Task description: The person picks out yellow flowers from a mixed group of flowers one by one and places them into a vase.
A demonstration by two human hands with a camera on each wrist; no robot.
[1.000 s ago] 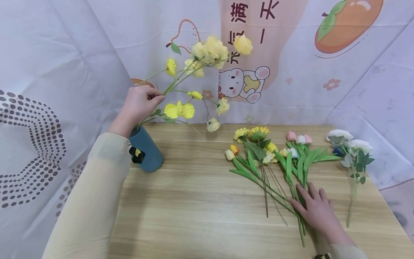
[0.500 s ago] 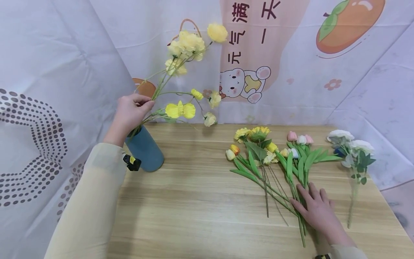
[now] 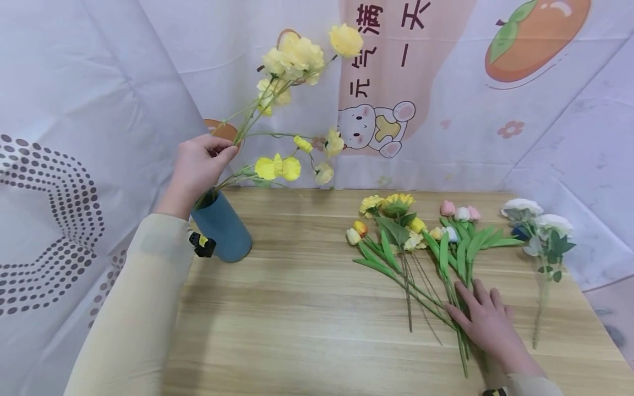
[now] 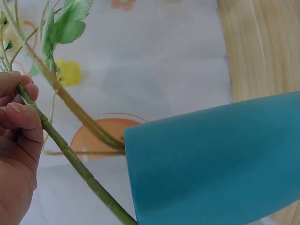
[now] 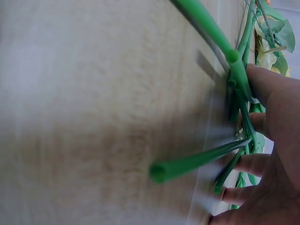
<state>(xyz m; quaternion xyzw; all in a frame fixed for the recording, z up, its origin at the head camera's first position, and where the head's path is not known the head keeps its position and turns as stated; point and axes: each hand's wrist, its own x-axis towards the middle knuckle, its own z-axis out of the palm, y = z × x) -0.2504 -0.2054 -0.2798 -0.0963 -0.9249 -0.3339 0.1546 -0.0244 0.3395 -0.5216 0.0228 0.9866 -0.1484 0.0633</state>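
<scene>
Clearly pale-yel. blooms (image 3: 297, 58), ruffled; grn stem (image 4: 86, 174) in L fingers (image 4: 26, 117).

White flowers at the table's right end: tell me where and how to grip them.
Pinch the bare lower stem, probably best from above on the near side: the white blooms and leaves crowd the far end, while this part is slim, leafless and apart from the green stems under the right hand.

Left hand (image 3: 202, 165), 9 o'clock: pinches, above a blue vase (image 3: 225, 228), stems of pale yellow flowers (image 3: 297, 58) that reach toward 12. Right hand (image 3: 486, 324), 4 o'clock: rests on stems of tulips (image 3: 462, 256) lying on wooden desk (image 3: 297, 308). White flowers (image 3: 552, 224) lie at 3.
</scene>
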